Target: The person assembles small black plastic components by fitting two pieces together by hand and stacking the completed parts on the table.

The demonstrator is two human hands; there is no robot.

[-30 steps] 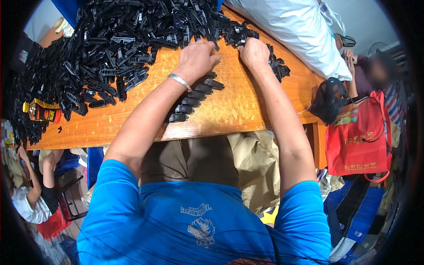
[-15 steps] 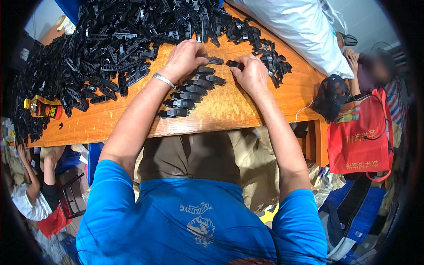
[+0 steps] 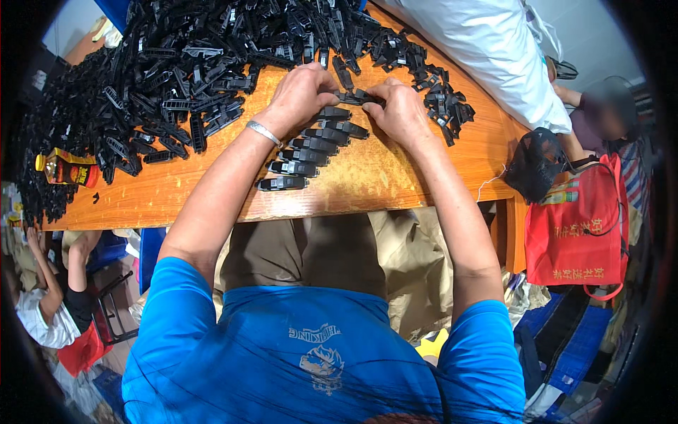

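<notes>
My left hand (image 3: pixel 304 93), with a silver bracelet at the wrist, pinches one end of a ribbed black plastic piece (image 3: pixel 346 98) just above the tabletop. From the other side my right hand (image 3: pixel 400 113) grips a smaller black plastic piece (image 3: pixel 364 96) whose tip meets the ribbed one. My fingers partly cover both pieces, so I cannot tell whether they are joined. Right below my hands, a slanting row of several black plastic assemblies (image 3: pixel 304 156) lies on the wooden table (image 3: pixel 367 185).
A big heap of ribbed black pieces (image 3: pixel 205 78) covers the table's far left. Smaller black pieces (image 3: pixel 446 106) lie right of my hands. Around them are a white sack (image 3: pixel 487 56), a yellow-capped bottle (image 3: pixel 67 169), a black cap (image 3: pixel 534 164), a red bag (image 3: pixel 575 226) and other people at both sides.
My right hand has moved slightly left and brought the smaller black piece against the ribbed one. The gap between the two pieces has closed. My left hand keeps its pinch.
</notes>
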